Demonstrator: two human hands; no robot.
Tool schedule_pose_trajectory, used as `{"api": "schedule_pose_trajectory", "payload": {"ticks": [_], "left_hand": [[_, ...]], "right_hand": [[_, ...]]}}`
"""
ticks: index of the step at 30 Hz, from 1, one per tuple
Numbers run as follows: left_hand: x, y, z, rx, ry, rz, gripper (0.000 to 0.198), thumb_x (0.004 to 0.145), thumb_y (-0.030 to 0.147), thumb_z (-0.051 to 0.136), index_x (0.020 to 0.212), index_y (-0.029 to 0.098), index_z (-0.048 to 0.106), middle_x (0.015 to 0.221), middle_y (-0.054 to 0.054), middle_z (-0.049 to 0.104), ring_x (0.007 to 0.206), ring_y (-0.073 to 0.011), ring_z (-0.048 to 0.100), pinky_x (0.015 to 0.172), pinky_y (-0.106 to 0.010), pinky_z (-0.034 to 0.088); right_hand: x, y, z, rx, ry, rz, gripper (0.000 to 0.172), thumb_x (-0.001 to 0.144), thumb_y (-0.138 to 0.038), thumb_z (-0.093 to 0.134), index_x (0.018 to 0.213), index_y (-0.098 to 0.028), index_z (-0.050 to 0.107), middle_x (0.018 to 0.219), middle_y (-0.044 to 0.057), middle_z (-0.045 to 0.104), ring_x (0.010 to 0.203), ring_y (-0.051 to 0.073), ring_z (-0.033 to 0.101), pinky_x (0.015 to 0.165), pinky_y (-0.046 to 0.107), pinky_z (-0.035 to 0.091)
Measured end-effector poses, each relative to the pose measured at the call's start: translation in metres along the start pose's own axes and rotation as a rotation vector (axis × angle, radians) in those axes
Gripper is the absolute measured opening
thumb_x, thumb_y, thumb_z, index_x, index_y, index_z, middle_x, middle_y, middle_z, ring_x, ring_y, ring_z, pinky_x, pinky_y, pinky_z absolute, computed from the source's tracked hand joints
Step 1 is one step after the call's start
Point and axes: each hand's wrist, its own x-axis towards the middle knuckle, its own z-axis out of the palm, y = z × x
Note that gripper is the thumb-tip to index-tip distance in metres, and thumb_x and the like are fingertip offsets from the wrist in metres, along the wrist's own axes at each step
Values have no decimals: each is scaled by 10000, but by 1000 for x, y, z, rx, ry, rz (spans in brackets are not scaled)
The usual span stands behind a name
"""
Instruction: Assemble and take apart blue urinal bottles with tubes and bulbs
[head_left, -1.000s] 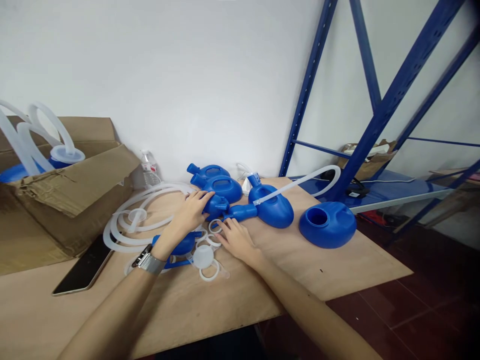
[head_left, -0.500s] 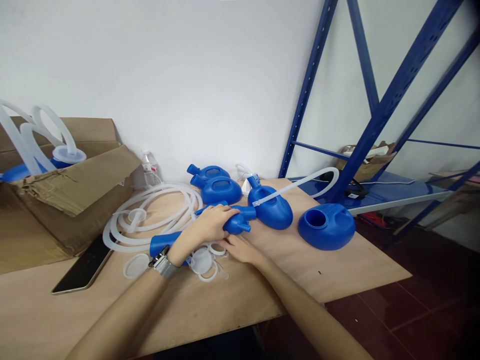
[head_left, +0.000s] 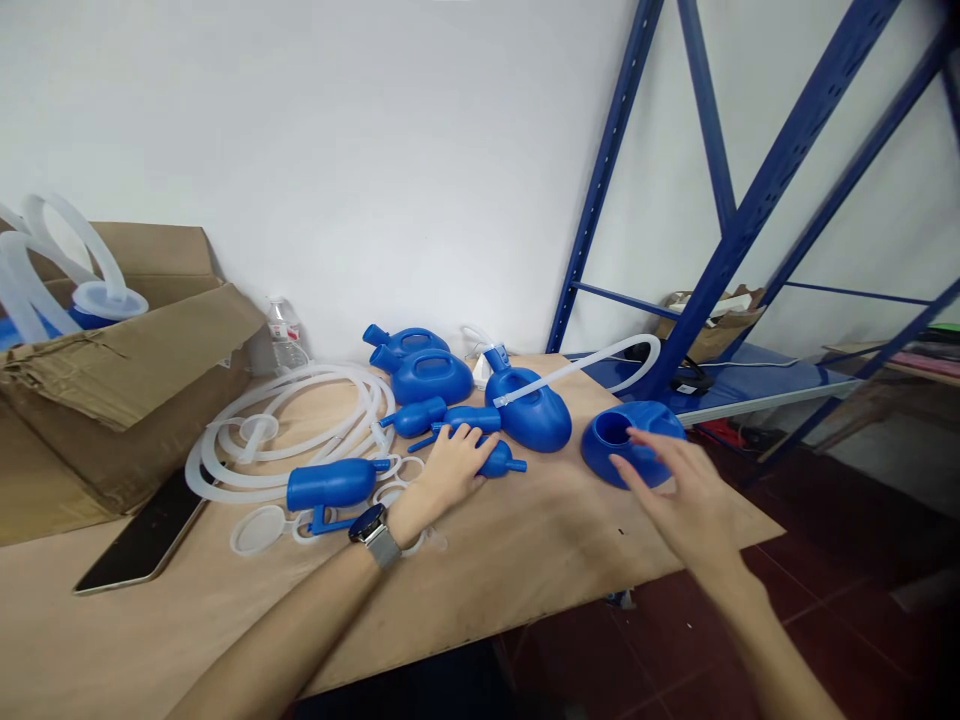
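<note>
My left hand (head_left: 450, 468), a watch on its wrist, is closed over a blue bulb-shaped piece with a narrow spout (head_left: 501, 461). The spout points right; the rest of the piece is hidden beneath my fingers. My right hand (head_left: 686, 500) has its thumb and fingers apart and holds nothing. It is at the near side of a blue plastic jug (head_left: 596, 458), whose round mouth faces up beside the fingertips. Other blue spouted pieces (head_left: 420, 417) lie just beyond my left hand. A larger blue cup-like piece with a handle (head_left: 334, 484) rests to its left.
White tubing (head_left: 300, 375) lies coiled at the left, near a dark tablet-like slab (head_left: 142, 540) and a cardboard box (head_left: 150, 370). White caps (head_left: 259, 530) lie in front. Blue jugs (head_left: 435, 380) and a jug with a hose (head_left: 532, 420) stand behind. Blue shelving (head_left: 712, 260) is at right.
My right hand has left the spouted piece and moved right to the open jug. My left hand stays over the piece, now closer to the table. The view has turned slightly right.
</note>
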Motion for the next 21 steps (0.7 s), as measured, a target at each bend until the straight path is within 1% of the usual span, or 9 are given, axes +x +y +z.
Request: {"api": "schedule_pose_trajectory", "payload": {"ticks": [1,3,5,7,9,11,14,17,21], "left_hand": [[0,1,2,-2,0,-40,652,957,278,601,1571,176,405,1421,-187,585,1298,-375,512,1078,-561,405],[0,1,4,-17,-16,-101,732,940,290,611,1606,162,339,1475,-199,547,1335,-381,490,1121,-592,370],[-1,0,4,-36,-53,-132,819,903,279,634,1631,169,277,1556,-207,477,1398,-387,447,1184,-644,282],[0,0,1,-48,-106,-137,912,860,259,658,1649,168,209,1617,-219,405,1461,-399,386,1218,-701,173],[2,0,-3,-48,-159,-133,983,829,234,673,1660,156,152,1650,-234,349,1507,-408,327,1222,-732,110],[5,0,-8,-49,-199,-120,1006,829,228,677,1665,149,124,1676,-241,297,1538,-410,276,1221,-743,80],[11,1,-22,-73,-256,-92,979,866,303,681,1667,166,136,1704,-237,235,1572,-409,203,1217,-748,57],[16,-1,-41,-143,-316,-77,956,909,450,656,1669,187,138,1719,-228,202,1590,-398,167,1231,-719,55],[16,-7,-59,-251,-306,-43,945,927,549,615,1671,228,129,1719,-189,241,1600,-367,159,1248,-680,68]], "right_hand": [[6,18,-2,-84,-11,-20,516,954,-581,643,1339,-238,668,1272,146,691,1200,364,634,1059,546,504],[16,46,-1,-150,-66,-95,708,933,-706,586,1428,-200,591,1427,186,590,1332,412,546,1113,589,452],[20,62,8,-153,-146,-154,781,926,-765,535,1455,-191,543,1503,195,531,1434,434,455,1160,609,401],[20,67,22,-130,-186,-154,770,942,-764,505,1449,-186,521,1475,200,566,1445,429,455,1170,612,387],[19,64,36,-98,-184,-100,757,948,-761,496,1427,-174,518,1376,208,638,1353,421,557,1133,604,426],[21,56,48,-62,-181,-44,758,934,-775,506,1387,-168,535,1287,208,683,1227,409,643,1073,582,479],[27,40,59,-33,-174,-31,748,924,-790,505,1329,-164,565,1255,209,698,1171,399,669,1031,556,507],[32,26,60,-56,-155,-55,712,939,-778,493,1306,-173,577,1236,189,717,1151,385,681,1049,559,488],[28,10,52,-148,-135,-91,708,958,-766,472,1324,-171,583,1193,184,735,1085,378,705,982,534,519]]}}
